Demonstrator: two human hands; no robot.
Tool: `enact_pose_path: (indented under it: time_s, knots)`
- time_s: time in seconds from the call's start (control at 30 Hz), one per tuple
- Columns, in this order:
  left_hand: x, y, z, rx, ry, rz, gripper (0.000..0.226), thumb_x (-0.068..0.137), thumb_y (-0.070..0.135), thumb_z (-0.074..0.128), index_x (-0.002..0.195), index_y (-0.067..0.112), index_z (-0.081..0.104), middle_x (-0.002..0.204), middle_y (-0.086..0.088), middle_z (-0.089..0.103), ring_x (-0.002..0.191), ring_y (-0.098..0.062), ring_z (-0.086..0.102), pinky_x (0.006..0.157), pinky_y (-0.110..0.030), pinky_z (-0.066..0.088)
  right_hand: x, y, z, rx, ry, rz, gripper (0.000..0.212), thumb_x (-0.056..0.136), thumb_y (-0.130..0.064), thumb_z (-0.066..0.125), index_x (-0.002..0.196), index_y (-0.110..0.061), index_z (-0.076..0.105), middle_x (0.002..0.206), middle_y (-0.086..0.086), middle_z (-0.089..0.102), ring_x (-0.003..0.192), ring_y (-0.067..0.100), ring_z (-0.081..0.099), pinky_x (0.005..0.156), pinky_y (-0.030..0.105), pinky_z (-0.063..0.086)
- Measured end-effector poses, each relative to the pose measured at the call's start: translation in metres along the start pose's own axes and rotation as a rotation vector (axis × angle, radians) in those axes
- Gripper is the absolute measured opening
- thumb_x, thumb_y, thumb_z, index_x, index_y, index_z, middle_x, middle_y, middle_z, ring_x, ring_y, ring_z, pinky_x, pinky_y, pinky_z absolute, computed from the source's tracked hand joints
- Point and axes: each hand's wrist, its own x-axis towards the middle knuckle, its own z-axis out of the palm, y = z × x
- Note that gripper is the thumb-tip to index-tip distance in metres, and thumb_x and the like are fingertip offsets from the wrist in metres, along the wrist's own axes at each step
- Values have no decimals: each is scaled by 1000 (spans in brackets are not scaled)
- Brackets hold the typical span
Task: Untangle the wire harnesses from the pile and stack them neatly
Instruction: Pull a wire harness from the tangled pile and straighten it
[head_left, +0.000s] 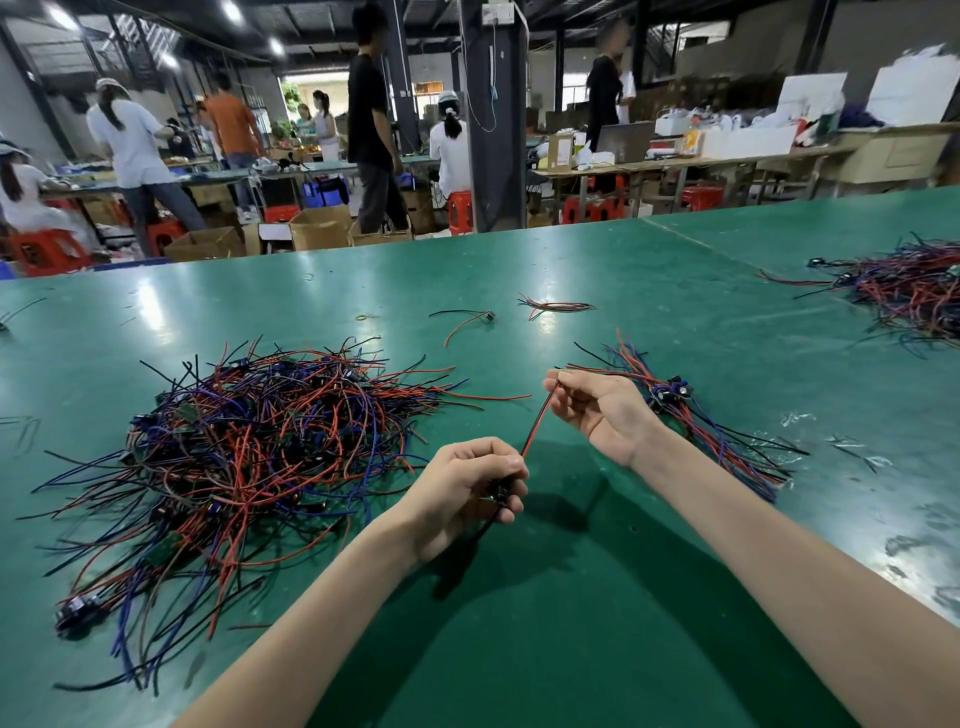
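One wire harness (537, 420) held taut between both hands over the green table (571, 597).
Left hand (467, 486) was closed around the harness's dark connector end, near frame centre; right hand (597, 410) at about 1 o'clock from it pinched the red/black wire ends between thumb and fingertips. Tangled pile (244, 457) of red, black and blue harnesses sat at 9 o'clock of the left hand, on the table. Sorted stack (691, 421) lay just behind the right hand at 3 o'clock, connectors grouped together. Second tangled heap (914, 291) at far 2 o'clock; a few loose harnesses (556, 305) at 12 o'clock.
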Motion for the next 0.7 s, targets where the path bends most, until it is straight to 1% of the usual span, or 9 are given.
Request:
enact_pose_path:
  time_s: [0.13,0.3,0.4,0.53,0.7]
  knots:
    - [0,1,-1,-13,-6,-20,25,90,1,51,67,6,57,56,-7,57,45,-14,53,41,-19,43,0,0,0,-6,-2,0,18,92,5,48,83,6,63,64,10,69,47,8,59,51,20,54]
    - [-2,2,-1,-25,-86,-73,21,90,0,50,70,5,54,59,-8,57,47,-14,54,43,-20,46,-2,2,3,-33,-32,6,18,92,7,46,85,6,63,63,9,69,47,7,59,50,19,53]
    - [-2,2,1,-42,-104,-89,22,90,0,50,69,5,56,60,-9,57,48,-16,55,45,-22,47,-3,2,3,-47,-36,-1,17,91,7,47,85,6,64,64,10,69,48,7,60,51,19,53]
    - [-2,3,2,-59,-63,-99,27,90,-1,51,65,6,60,60,-11,57,48,-18,56,46,-23,49,-3,1,2,-66,-12,-16,16,91,7,49,85,6,64,64,10,69,47,8,59,50,19,53]
    - [-2,2,3,-14,4,-76,24,90,0,51,68,5,58,60,-10,58,48,-18,56,48,-24,51,-3,1,0,-72,20,-28,14,91,6,51,83,5,63,61,9,68,45,6,56,47,17,50]
